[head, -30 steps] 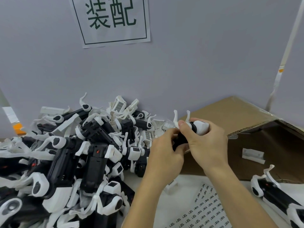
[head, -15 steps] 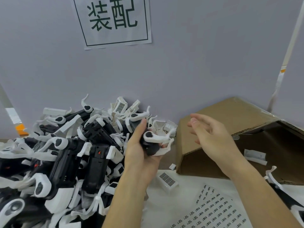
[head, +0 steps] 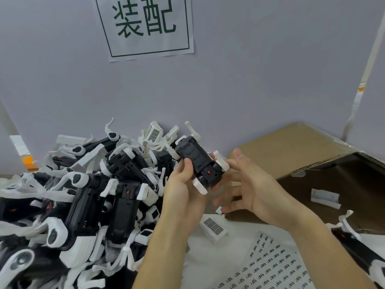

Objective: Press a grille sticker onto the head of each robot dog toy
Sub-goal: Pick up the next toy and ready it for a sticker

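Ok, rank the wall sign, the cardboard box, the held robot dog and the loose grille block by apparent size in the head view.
1. cardboard box
2. wall sign
3. robot dog, gripped by the left hand
4. grille block

Nearness skews all of this.

A white paper sign (head: 145,26) with dark green characters is fixed to the pale grey wall (head: 260,76). A brown cardboard box (head: 291,151) lies open on its side at right, against the wall.
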A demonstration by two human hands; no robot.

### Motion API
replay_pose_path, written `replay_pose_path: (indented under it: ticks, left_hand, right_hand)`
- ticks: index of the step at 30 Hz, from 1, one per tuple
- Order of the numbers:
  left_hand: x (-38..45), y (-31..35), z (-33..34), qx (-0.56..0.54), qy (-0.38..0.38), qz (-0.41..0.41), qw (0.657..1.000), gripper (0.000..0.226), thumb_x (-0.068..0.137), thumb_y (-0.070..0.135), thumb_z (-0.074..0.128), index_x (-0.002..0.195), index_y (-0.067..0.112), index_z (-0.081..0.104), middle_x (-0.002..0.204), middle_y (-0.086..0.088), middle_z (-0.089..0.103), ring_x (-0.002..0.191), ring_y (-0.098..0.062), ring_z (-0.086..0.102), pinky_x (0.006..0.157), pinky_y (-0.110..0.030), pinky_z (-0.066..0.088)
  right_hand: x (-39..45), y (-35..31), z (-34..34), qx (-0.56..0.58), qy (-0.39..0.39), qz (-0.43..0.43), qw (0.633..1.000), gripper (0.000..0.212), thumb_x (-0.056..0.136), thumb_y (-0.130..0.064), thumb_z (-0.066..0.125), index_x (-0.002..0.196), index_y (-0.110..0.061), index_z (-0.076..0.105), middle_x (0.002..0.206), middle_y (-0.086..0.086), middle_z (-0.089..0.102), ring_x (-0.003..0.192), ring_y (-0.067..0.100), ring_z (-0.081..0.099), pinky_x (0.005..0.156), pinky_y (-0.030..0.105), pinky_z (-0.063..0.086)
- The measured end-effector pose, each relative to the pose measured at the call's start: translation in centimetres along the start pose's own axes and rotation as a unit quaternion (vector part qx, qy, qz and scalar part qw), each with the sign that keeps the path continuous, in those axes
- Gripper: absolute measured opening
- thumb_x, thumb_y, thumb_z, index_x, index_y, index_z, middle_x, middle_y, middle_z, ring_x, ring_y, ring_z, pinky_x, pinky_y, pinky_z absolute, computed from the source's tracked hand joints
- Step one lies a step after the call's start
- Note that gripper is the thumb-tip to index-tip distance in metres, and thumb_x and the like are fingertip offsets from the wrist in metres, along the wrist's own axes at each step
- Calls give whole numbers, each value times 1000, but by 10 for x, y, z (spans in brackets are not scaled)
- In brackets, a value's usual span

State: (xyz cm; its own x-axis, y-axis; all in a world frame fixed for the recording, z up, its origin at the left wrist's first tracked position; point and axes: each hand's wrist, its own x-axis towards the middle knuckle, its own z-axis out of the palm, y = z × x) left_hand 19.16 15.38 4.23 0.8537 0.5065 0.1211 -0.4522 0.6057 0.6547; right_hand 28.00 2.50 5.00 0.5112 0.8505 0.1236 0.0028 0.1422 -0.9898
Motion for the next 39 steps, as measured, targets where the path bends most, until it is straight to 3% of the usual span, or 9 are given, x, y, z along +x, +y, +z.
replay_pose_path:
  ticks: [2, 6, 14, 18, 23, 26, 32, 36, 39]
  left_hand:
    - [-1, 2, 0, 26, 5, 8, 1000, 37, 107, 21, 39, 132, 0, 57, 111, -18, 74, 90, -28, 75, 63, -36, 61]
    - [2, 5, 1, 58, 24, 50, 997, 33, 107, 19, 39, 130, 6, 58, 114, -18, 74, 98, -33, 74, 77, -46, 62]
    - [5, -6, 3, 175, 43, 85, 980, 29, 107, 16, 43, 121, 23, 67, 88, -19, 69, 87, -41, 69, 71, -48, 62]
    - [6, -7, 2, 181, 37, 91, 979, 29, 107, 15, 43, 127, 20, 63, 99, -15, 76, 92, -37, 73, 63, -41, 59]
    - [7, -7, 1, 197, 37, 100, 974, 29, 107, 16, 43, 123, 22, 65, 92, -13, 76, 94, -38, 73, 77, -49, 59]
    - [7, -8, 1, 200, 32, 104, 974, 28, 107, 15, 42, 124, 20, 65, 104, -18, 75, 101, -43, 71, 83, -54, 58]
    - [6, -8, -1, 195, 20, 85, 977, 28, 107, 17, 44, 126, 23, 64, 111, -20, 73, 102, -44, 71, 78, -54, 61]
    - [7, -9, -2, 195, 20, 82, 977, 28, 106, 17, 45, 126, 22, 64, 115, -24, 71, 107, -46, 68, 89, -63, 56]
    - [8, -9, -1, 193, 24, 84, 977, 28, 106, 15, 44, 125, 21, 65, 116, -25, 70, 107, -47, 68, 91, -64, 55]
  right_hand:
    - [3, 5, 4, -1, -18, -29, 999, 52, 82, -62, 62, 119, -27, 70, 104, 17, 71, 83, 26, 73, 69, 32, 56]
    - [6, 16, 8, 27, -60, -58, 996, 45, 93, -30, 54, 138, -23, 57, 123, 16, 69, 104, 33, 72, 74, 34, 56]
    - [16, 28, 24, 72, 57, -36, 995, 21, 105, -14, 51, 125, -13, 59, 96, 11, 74, 84, 26, 67, 70, 35, 56]
    - [17, 28, 24, 119, 52, -21, 991, 25, 103, -4, 47, 127, -3, 54, 88, 12, 69, 75, 24, 60, 59, 30, 54]
    - [17, 29, 21, 102, 39, -26, 994, 27, 100, -3, 44, 124, -5, 57, 89, 10, 71, 76, 22, 64, 66, 32, 56]
    - [17, 29, 21, 73, 51, -33, 995, 27, 101, -1, 43, 121, -8, 60, 90, 7, 73, 79, 19, 68, 72, 33, 57]
    - [20, 31, 20, 50, 86, -7, 995, 18, 101, -10, 49, 114, -9, 62, 81, 6, 72, 70, 16, 70, 63, 27, 56]
    - [19, 29, 20, 94, 61, 0, 994, 29, 93, -22, 58, 119, -8, 62, 94, 13, 74, 81, 23, 72, 71, 35, 59]
    - [19, 29, 20, 97, 67, -17, 993, 19, 103, -10, 50, 119, -7, 61, 99, 16, 74, 84, 23, 72, 70, 33, 59]
